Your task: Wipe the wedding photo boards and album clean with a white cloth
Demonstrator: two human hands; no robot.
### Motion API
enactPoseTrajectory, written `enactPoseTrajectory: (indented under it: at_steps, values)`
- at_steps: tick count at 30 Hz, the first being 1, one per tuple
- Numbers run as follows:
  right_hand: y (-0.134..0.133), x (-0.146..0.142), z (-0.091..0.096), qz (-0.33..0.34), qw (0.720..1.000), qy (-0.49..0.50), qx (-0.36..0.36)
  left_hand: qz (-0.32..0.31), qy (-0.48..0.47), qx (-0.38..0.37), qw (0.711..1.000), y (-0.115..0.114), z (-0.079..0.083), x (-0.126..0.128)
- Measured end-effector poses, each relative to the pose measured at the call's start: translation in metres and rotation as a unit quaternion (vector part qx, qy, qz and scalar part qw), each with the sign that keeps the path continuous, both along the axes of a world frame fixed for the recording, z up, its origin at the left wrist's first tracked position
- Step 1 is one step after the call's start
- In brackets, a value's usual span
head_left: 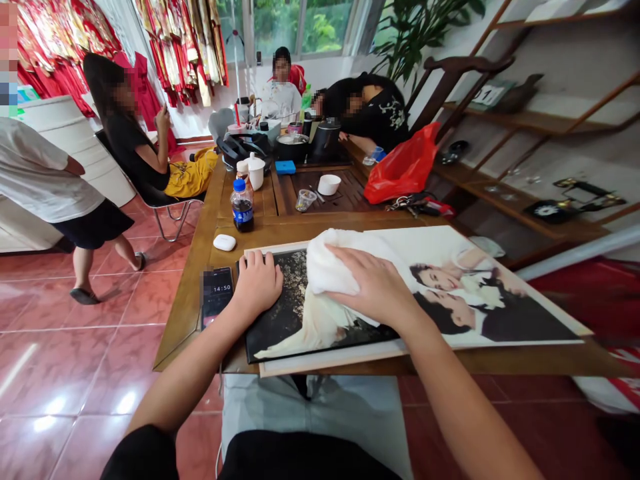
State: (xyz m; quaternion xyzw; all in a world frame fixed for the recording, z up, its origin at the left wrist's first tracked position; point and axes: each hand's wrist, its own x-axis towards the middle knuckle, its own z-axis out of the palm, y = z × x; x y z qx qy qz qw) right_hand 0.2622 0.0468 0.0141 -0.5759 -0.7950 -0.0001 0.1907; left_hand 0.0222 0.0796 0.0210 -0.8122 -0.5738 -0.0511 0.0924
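white cloth (327, 263) sits bunched under the right grip (375, 283).

Cannot see the palm of the right hand (373, 283), laid over the white cloth (330, 270), nor that of the left hand (257, 283). Cannot trace the right end of the dark photo panel (280, 327) behind cloth and forearm. Cannot read the label on the blue-capped soda bottle (243, 212). Lose the wooden shelf (540, 121) past the right edge.

Blue-capped bottle (243, 208), white bowl (329, 186), red bag (404, 168)
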Motion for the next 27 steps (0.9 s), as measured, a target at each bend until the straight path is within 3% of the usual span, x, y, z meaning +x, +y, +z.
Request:
enactPoseTrajectory:
  at_steps: [4,13,23,27]
  values:
    - [-0.002,0.003,-0.001,-0.016,1.0,-0.004,0.009,-0.003,0.003,-0.001,1.0,0.001,-0.001,0.0]
    - [-0.025,-0.038,0.004,0.104,0.994,-0.021,-0.016,-0.003,-0.007,-0.019,1.0,0.002,-0.002,0.001]
    - [-0.03,0.001,-0.003,0.011,1.0,-0.02,0.009,-0.004,-0.022,-0.011,1.0,0.001,-0.001,0.002]
    - [-0.048,-0.011,-0.002,0.051,0.998,-0.033,0.014,-0.002,-0.018,-0.01,1.0,0.0,-0.002,0.002]
